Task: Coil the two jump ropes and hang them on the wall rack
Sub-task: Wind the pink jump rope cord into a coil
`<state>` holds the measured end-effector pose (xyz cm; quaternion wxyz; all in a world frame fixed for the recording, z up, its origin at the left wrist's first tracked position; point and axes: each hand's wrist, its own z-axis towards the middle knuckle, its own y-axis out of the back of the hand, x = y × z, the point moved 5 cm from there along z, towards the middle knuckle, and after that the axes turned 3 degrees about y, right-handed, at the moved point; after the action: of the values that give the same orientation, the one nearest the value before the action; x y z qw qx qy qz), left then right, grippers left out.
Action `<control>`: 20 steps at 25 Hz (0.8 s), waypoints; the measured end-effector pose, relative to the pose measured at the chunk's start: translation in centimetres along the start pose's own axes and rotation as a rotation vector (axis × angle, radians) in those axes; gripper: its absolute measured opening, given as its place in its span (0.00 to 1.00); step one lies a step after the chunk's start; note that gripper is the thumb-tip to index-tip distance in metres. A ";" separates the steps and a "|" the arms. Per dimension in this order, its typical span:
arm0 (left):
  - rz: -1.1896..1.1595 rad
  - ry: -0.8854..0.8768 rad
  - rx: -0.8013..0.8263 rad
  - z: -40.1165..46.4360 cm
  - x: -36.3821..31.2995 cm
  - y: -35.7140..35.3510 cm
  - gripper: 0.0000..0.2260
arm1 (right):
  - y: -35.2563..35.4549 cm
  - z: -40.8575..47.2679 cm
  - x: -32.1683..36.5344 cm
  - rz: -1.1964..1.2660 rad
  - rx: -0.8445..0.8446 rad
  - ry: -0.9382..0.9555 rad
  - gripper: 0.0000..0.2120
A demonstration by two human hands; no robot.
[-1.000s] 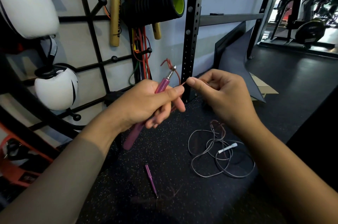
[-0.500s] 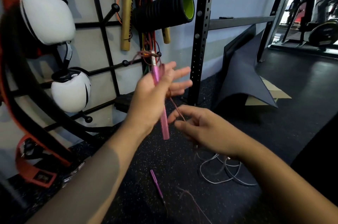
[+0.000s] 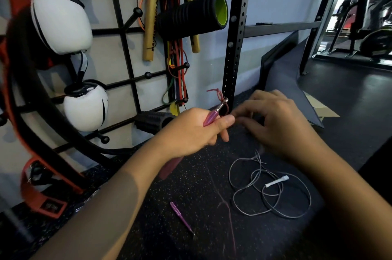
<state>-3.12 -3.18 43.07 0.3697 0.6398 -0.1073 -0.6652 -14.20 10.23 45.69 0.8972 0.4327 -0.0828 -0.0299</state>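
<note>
My left hand [image 3: 191, 130] grips a pink jump-rope handle [image 3: 212, 115] with a metal tip pointing up right; its thin red cord [image 3: 218, 95] loops at the tip. My right hand [image 3: 277, 124] is beside the tip, fingers curled and blurred, seemingly pinching the red cord near my left thumb. The second pink handle [image 3: 181, 216] lies on the floor, with the faint red cord [image 3: 228, 211] trailing beside it. A grey jump rope [image 3: 273, 196] with a white handle [image 3: 276, 181] lies in a loose tangle on the floor to the right. The black wall rack [image 3: 125, 51] with pegs stands to the left.
White boxing gloves [image 3: 61, 20], gold sticks [image 3: 150, 17], a black foam roller [image 3: 193, 15] and resistance bands [image 3: 179, 73] hang on the rack. A black perforated upright [image 3: 235, 32] stands behind my hands. A dark folded mat [image 3: 286, 77] leans at right.
My left hand has come down from an upright raised position and tilted the pink handle's tip to the right. My right hand rose from below to meet the tip.
</note>
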 end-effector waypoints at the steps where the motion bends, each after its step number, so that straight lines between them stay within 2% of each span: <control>1: -0.039 0.010 0.037 0.0 0.2 0.0 0.18 | -0.2 0.1 -0.2 0.021 -0.026 0.037 0.07; 3: -0.087 -0.004 0.058 -0.1 0.1 0.1 0.15 | -1.0 0.0 -0.5 0.137 -0.061 0.038 0.08; 6: -0.126 -0.049 0.028 -0.2 -0.4 0.4 0.14 | -2.1 -0.6 -1.3 0.526 -0.040 -0.200 0.08; 8: -0.156 -0.069 0.001 -0.2 -0.5 0.8 0.13 | -2.4 -0.9 -1.4 0.683 -0.017 -0.300 0.07; 11: -0.215 -0.070 -0.016 -0.1 -0.3 1.3 0.13 | -2.3 -0.9 -1.3 0.676 -0.011 -0.305 0.06; 14: -0.314 -0.032 0.018 -0.2 0.0 1.3 0.15 | -2.2 -0.9 -1.1 0.705 0.033 -0.313 0.11; 17: -0.357 -0.022 0.037 -0.5 -0.1 1.4 0.15 | -1.7 -1.0 -0.7 0.836 0.108 -0.298 0.11; 20: -0.357 0.005 0.057 -0.7 -0.1 1.5 0.16 | -1.0 -0.8 -0.4 0.940 0.094 -0.266 0.13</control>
<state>-1.94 -3.99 43.96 0.2276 0.6605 -0.0099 -0.7154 -14.42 10.24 44.35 0.7747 0.3809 -0.3843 0.3272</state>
